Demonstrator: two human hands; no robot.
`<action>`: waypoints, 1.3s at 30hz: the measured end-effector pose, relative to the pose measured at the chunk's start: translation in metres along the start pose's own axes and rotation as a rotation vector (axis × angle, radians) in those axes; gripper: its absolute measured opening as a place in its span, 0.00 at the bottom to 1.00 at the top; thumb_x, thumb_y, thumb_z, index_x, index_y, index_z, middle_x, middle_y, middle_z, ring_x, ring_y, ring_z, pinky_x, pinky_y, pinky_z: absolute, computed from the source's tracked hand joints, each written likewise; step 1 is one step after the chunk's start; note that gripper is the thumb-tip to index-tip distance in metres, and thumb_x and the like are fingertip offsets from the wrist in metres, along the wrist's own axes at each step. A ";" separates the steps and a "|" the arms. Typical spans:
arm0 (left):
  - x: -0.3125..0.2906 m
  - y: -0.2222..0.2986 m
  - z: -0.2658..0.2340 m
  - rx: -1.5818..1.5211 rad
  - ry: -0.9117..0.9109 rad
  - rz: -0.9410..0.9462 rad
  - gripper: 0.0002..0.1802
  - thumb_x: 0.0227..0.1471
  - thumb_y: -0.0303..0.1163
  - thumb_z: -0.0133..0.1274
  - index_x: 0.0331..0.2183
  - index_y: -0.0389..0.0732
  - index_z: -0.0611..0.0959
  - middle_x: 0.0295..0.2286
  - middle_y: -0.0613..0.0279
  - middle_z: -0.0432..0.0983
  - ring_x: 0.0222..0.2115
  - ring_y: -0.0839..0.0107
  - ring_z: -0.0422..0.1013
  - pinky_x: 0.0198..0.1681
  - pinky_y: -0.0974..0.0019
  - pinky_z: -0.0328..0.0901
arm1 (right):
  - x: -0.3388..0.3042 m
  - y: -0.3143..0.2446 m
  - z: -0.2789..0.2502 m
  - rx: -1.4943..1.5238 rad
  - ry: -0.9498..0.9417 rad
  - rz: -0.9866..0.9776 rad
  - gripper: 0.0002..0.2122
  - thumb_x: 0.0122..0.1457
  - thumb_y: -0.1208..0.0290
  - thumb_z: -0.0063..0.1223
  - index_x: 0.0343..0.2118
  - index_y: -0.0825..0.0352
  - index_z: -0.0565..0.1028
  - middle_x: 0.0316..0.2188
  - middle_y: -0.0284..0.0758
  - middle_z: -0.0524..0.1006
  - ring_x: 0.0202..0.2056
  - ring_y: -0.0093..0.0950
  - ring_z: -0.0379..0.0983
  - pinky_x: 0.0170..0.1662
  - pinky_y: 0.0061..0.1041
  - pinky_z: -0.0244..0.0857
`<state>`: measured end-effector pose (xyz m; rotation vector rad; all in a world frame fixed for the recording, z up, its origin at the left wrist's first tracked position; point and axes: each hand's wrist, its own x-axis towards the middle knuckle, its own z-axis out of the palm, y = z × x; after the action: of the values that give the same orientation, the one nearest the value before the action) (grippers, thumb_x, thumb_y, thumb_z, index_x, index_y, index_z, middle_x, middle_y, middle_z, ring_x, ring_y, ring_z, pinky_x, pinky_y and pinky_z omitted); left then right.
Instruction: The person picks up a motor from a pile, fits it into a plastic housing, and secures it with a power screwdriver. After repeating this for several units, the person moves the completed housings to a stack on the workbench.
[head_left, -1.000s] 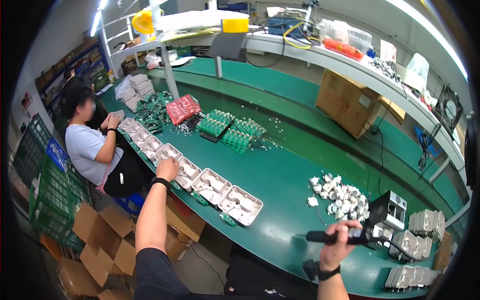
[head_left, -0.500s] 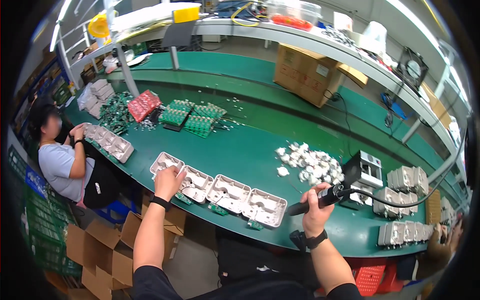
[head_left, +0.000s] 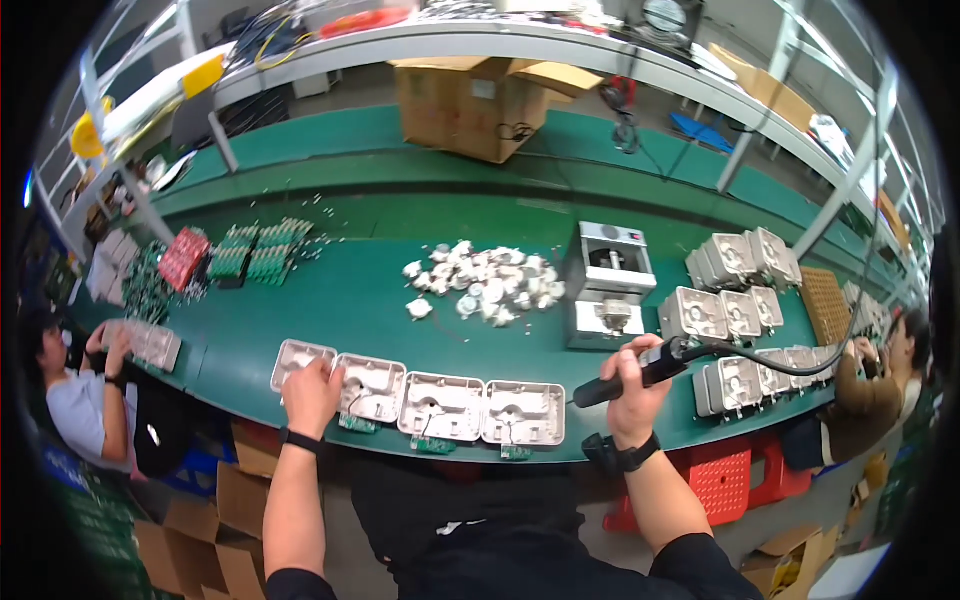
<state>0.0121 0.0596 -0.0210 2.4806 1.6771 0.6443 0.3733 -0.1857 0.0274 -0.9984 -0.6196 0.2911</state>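
My right hand [head_left: 637, 402] is closed round a black corded electric screwdriver [head_left: 597, 391]. Its tip points left, close to the right end of a row of pale plastic housings. My left hand [head_left: 312, 400] is over the leftmost housing [head_left: 300, 352], fingers bent together at its right side; what they pinch is hidden. The second housing [head_left: 372, 385], third housing [head_left: 440, 420] and rightmost housing [head_left: 545, 412] stand open side up beside it. Small green circuit boards, among them one board [head_left: 432, 445], hang on wires at their front edges.
Beyond the row lies a heap of white round parts [head_left: 490, 285]. A grey-black machine [head_left: 610, 290] stands right of it, then stacked housings [head_left: 728, 385]. Green boards [head_left: 270, 250] and a red bag [head_left: 185, 258] lie far left. Co-workers sit at both ends; a red stool [head_left: 720, 480] stands below.
The view has swung to the right, so the bench appears shifted left and the right-hand co-worker shows more fully. My right hand still holds the screwdriver; my left hand stays at the leftmost housing.
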 end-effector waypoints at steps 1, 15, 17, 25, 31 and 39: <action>-0.004 0.005 0.001 -0.018 -0.011 -0.022 0.16 0.49 0.43 0.63 0.24 0.40 0.83 0.20 0.54 0.80 0.26 0.50 0.77 0.30 0.50 0.70 | 0.001 0.000 -0.005 0.000 0.021 -0.014 0.10 0.60 0.78 0.53 0.44 0.67 0.68 0.28 0.33 0.70 0.24 0.25 0.70 0.32 0.27 0.67; 0.010 0.099 -0.019 -0.015 -0.195 0.083 0.17 0.50 0.45 0.64 0.26 0.39 0.84 0.21 0.57 0.82 0.25 0.53 0.78 0.31 0.53 0.71 | 0.085 -0.023 -0.077 -0.340 0.122 0.076 0.10 0.61 0.75 0.58 0.42 0.66 0.70 0.26 0.29 0.73 0.24 0.20 0.70 0.31 0.21 0.65; 0.045 0.110 -0.039 -0.063 -0.245 0.145 0.19 0.47 0.44 0.67 0.33 0.38 0.86 0.25 0.55 0.83 0.29 0.54 0.79 0.35 0.55 0.72 | 0.098 -0.018 -0.082 -0.415 0.120 0.124 0.10 0.61 0.74 0.58 0.42 0.65 0.70 0.26 0.28 0.73 0.24 0.19 0.70 0.31 0.20 0.65; 0.175 0.100 0.041 -0.100 -0.314 0.706 0.41 0.41 0.45 0.71 0.54 0.43 0.71 0.58 0.50 0.63 0.54 0.46 0.66 0.57 0.52 0.65 | 0.127 0.052 -0.111 -0.714 0.165 0.143 0.22 0.58 0.76 0.59 0.54 0.71 0.66 0.40 0.35 0.75 0.37 0.24 0.73 0.43 0.24 0.69; 0.178 0.091 0.069 -0.080 -0.526 0.732 0.34 0.48 0.44 0.66 0.55 0.48 0.71 0.53 0.50 0.64 0.51 0.46 0.68 0.53 0.51 0.69 | 0.126 0.071 -0.119 -1.018 0.037 0.016 0.28 0.57 0.78 0.56 0.61 0.70 0.62 0.51 0.44 0.73 0.50 0.37 0.72 0.56 0.31 0.64; 0.185 0.097 0.073 -0.135 -0.573 0.711 0.24 0.56 0.36 0.59 0.53 0.52 0.73 0.46 0.52 0.70 0.41 0.53 0.74 0.44 0.53 0.73 | 0.129 0.073 -0.132 -1.187 -0.052 0.015 0.28 0.57 0.76 0.58 0.60 0.71 0.63 0.46 0.51 0.77 0.47 0.46 0.75 0.53 0.37 0.68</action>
<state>0.1823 0.1999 -0.0044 2.7547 0.5341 0.0388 0.5595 -0.1741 -0.0410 -2.1331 -0.8426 -0.0812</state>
